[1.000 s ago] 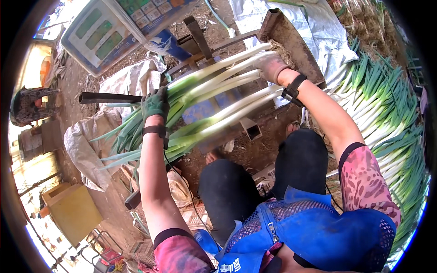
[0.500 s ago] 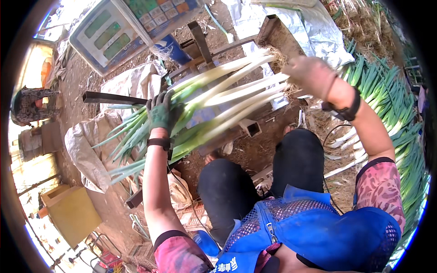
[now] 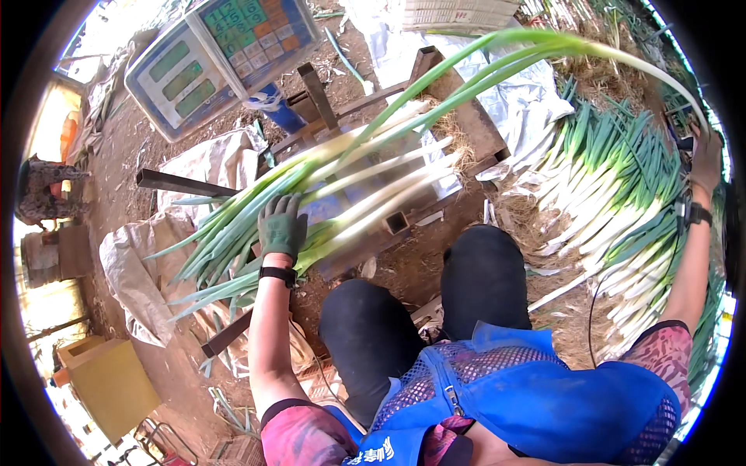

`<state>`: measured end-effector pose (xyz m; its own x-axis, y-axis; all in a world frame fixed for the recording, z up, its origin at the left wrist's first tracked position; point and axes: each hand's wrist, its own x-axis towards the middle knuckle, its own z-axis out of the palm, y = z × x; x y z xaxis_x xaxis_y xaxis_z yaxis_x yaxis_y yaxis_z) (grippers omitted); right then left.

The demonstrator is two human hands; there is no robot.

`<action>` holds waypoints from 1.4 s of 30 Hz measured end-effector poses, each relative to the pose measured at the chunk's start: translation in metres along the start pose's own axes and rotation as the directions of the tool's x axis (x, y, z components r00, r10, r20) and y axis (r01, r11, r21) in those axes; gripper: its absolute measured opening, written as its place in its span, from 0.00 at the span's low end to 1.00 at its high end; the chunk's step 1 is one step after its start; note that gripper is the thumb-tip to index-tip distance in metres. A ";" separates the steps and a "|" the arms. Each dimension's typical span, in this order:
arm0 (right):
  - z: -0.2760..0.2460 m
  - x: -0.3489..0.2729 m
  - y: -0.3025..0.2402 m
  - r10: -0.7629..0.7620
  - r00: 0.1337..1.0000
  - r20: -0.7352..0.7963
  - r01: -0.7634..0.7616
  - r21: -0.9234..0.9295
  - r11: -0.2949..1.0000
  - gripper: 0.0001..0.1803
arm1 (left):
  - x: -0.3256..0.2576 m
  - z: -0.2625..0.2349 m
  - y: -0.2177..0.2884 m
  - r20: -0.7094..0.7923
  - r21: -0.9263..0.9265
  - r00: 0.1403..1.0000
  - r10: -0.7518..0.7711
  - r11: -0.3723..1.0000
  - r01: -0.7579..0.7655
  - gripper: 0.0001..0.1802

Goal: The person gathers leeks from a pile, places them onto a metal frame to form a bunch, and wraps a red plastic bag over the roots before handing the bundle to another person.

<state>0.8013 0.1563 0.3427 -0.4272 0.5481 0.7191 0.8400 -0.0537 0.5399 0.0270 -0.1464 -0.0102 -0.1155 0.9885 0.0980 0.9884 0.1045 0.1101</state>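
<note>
Bunch of long green onions under the left hand, one arched onion in the right hand

From my distant seat I begin at the left, where a yellow box sits; next come pale sacks crumpled on the ground, and, farther from the body, a scale with a display panel and keypad; a dark metal bar juts out near the leaves. The left hand, in a green-grey glove, lies palm down on the bunch where white turns to green; I cannot tell whether its fingers close around any stalk. The bunch lies across a metal frame, leaves to the left, roots to the right, near an upright metal plate; above it rises the arched onion, its leaves over the bunch, its white end bending down at the far right; there the right hand, also gloved, is clamped on that end; just inward of it, a heap of onions covers the ground.
</note>
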 end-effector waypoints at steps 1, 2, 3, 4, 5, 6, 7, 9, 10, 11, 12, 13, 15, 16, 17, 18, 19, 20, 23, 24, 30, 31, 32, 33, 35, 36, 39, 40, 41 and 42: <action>0.010 -0.025 0.010 0.251 0.949 0.189 -0.260 0.023 0.965 0.19 | 0.002 -0.002 0.002 0.005 -0.033 0.999 -0.041 0.999 0.041 0.29; 0.023 -0.053 0.017 0.468 0.802 0.371 -0.501 -0.009 0.865 0.18 | 0.009 -0.007 0.009 -0.049 0.012 0.998 -0.026 1.000 0.027 0.31; 0.042 -0.083 0.028 0.516 0.731 0.447 -0.541 -0.081 0.837 0.17 | 0.018 -0.013 0.012 -0.058 0.031 0.998 -0.024 0.999 0.026 0.32; 0.062 -0.116 0.037 0.507 0.664 0.549 -0.497 -0.182 0.848 0.17 | 0.026 -0.011 0.013 -0.086 0.064 0.996 -0.028 0.997 0.034 0.32; 0.079 -0.148 0.039 0.468 0.577 0.669 -0.399 -0.269 0.876 0.17 | 0.034 -0.007 0.013 -0.114 0.096 0.993 -0.030 0.995 0.041 0.33; 0.092 -0.173 0.027 0.373 0.470 0.800 -0.211 -0.308 0.928 0.16 | 0.040 0.000 0.014 -0.059 0.042 0.990 -0.129 0.990 0.132 0.28; 0.101 -0.198 0.014 0.221 0.369 0.903 0.020 -0.245 0.969 0.16 | 0.051 -0.002 0.022 -0.065 0.028 0.991 -0.118 0.992 0.120 0.28; 0.110 -0.239 -0.023 0.058 0.273 0.960 -0.047 -0.047 0.998 0.23 | 0.078 -0.012 0.045 0.171 -0.017 0.974 -0.149 0.988 0.154 0.21; 0.112 -0.245 -0.104 0.172 0.185 0.968 -0.461 -0.069 0.885 0.27 | 0.072 -0.014 0.031 0.173 0.007 0.972 -0.156 0.987 0.158 0.15; 0.095 -0.251 -0.159 0.047 0.430 0.902 -0.406 0.147 0.902 0.28 | 0.063 -0.015 0.022 0.184 0.036 0.967 -0.178 0.984 0.174 0.15; 0.071 -0.228 -0.212 -0.024 0.437 0.899 -0.487 0.259 0.834 0.25 | 0.056 -0.017 0.013 0.204 0.038 0.968 -0.143 0.990 0.138 0.16; 0.042 -0.205 -0.253 -0.093 0.609 0.788 -0.533 0.493 0.688 0.20 | 0.056 -0.017 0.009 0.216 0.021 0.972 -0.091 0.996 0.088 0.16; -0.037 -0.142 -0.330 -0.225 0.710 0.667 -0.565 0.731 0.383 0.12 | 0.053 -0.012 0.009 0.232 0.045 0.970 -0.077 0.997 0.068 0.19; -0.063 -0.124 -0.354 -0.318 0.872 0.372 -0.286 0.915 0.286 0.12 | 0.055 -0.007 0.012 0.180 0.067 0.982 -0.055 0.997 0.043 0.20; -0.080 -0.120 -0.382 -0.383 0.843 0.377 -0.443 0.891 -0.099 0.11 | 0.056 -0.003 0.013 0.129 0.091 0.991 -0.034 0.996 0.022 0.22; -0.095 -0.104 -0.409 -0.463 0.868 0.178 -0.170 0.984 0.061 0.11 | 0.058 -0.001 0.014 0.138 0.066 0.986 -0.091 0.994 0.083 0.24; -0.108 -0.085 -0.435 -0.567 0.823 -0.012 0.140 0.973 0.183 0.12 | 0.063 -0.003 0.014 0.149 0.048 0.980 -0.130 0.991 0.124 0.23; -0.122 -0.073 -0.468 -0.565 0.824 -0.045 0.151 0.978 0.142 0.10 | 0.061 0.002 0.001 0.142 0.019 0.975 -0.170 0.985 0.169 0.22; -0.115 -0.045 -0.544 -0.791 0.591 0.158 0.152 0.941 0.302 0.11 | 0.080 0.006 0.000 0.247 -0.011 0.948 -0.200 0.978 0.209 0.23; -0.108 -0.039 -0.566 -0.810 0.544 0.217 0.120 0.936 0.331 0.14 | 0.082 0.009 0.000 0.157 0.021 0.966 -0.204 0.979 0.203 0.26; -0.060 -0.046 -0.639 -0.780 0.542 0.313 0.109 0.894 0.435 0.26 | 0.080 0.030 -0.023 0.018 0.056 0.974 -0.227 0.973 0.226 0.40; -0.054 -0.052 -0.640 -0.741 0.611 0.278 0.137 0.885 0.445 0.27 | 0.084 0.028 -0.022 0.023 0.050 0.974 -0.224 0.974 0.223 0.40; -0.051 -0.058 -0.644 -0.733 0.598 0.324 0.163 0.846 0.507 0.27 | 0.090 0.024 -0.023 0.179 -0.059 0.957 -0.226 0.969 0.240 0.38; -0.055 -0.058 -0.641 -0.743 0.583 0.328 0.161 0.850 0.502 0.27 | 0.089 0.018 -0.020 0.344 -0.159 0.914 -0.213 0.947 0.281 0.36; -0.082 -0.035 -0.627 -0.891 0.107 0.441 0.092 0.888 0.451 0.29 | 0.064 0.019 -0.023 0.290 -0.239 0.946 -0.146 0.946 0.219 0.32; -0.069 -0.051 -0.619 -0.884 0.231 0.406 0.185 0.874 0.450 0.30 | 0.064 0.021 -0.017 0.256 -0.218 0.960 -0.117 0.960 0.175 0.31; -0.059 -0.071 -0.614 -0.857 0.321 0.404 0.078 0.890 0.449 0.28 | 0.057 0.024 -0.011 0.235 -0.205 0.969 -0.072 0.971 0.122 0.29; -0.062 -0.075 -0.612 -0.857 0.316 0.407 0.077 0.889 0.450 0.28 | 0.055 0.024 -0.008 0.206 -0.192 0.975 -0.081 0.974 0.121 0.30; -0.065 -0.080 -0.609 -0.844 0.379 0.379 0.099 0.891 0.444 0.29 | 0.054 0.023 -0.006 0.175 -0.180 0.981 -0.088 0.976 0.120 0.31; -0.071 -0.084 -0.606 -0.828 0.444 0.342 0.121 0.893 0.434 0.30 | 0.053 0.020 -0.005 0.182 -0.150 0.977 -0.110 0.979 0.138 0.32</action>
<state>0.3042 0.0838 -0.0143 -0.7706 0.5735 -0.2778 0.6116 0.7881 -0.0693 0.0183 -0.0927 -0.0257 -0.2039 0.9742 -0.0962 0.9368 0.2227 0.2700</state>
